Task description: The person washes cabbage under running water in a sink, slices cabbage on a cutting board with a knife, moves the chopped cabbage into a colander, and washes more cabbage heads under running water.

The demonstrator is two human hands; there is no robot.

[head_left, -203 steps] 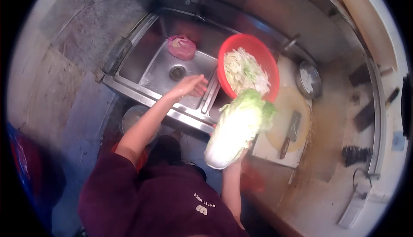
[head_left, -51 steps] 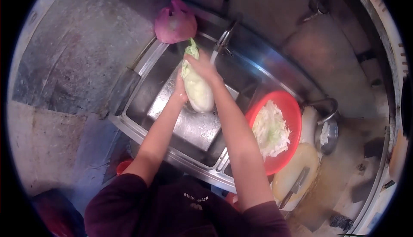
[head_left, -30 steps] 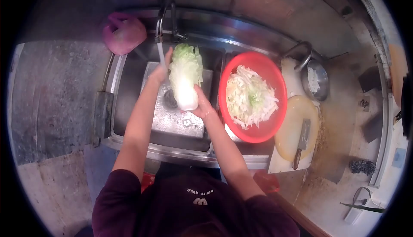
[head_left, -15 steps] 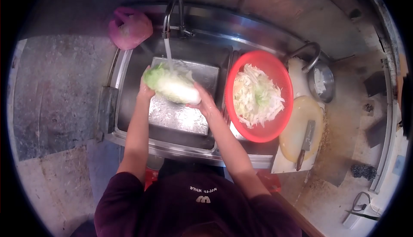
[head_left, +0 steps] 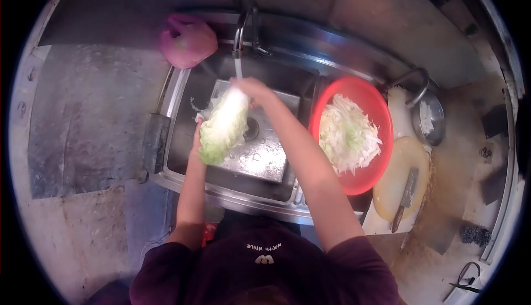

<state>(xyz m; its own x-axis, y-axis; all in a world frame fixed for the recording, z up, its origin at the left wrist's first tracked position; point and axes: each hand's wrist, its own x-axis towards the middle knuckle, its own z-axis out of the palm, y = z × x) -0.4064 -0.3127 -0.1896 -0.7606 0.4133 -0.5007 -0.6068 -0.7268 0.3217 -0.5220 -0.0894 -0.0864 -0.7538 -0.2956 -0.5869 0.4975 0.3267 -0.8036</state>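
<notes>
A napa cabbage is held over the metal sink, under the running tap. Its white base points up toward the stream and its pale green leafy end points down toward me. My right hand grips the base end near the water. At the cabbage's left side, my left hand supports it, with most of its fingers hidden behind the leaves. Below the cabbage lies a shallow metal tray, wet with droplets.
Right of the sink stands a red colander of shredded cabbage. Beyond it, a knife rests on a round yellowish cutting board, near a metal bowl. A pink plastic bag sits at the back left.
The cabbage has swung round, its white base going from the right to the top and its green end coming down. My right hand has moved up toward the tap; the left slid lower. The view shifted.
</notes>
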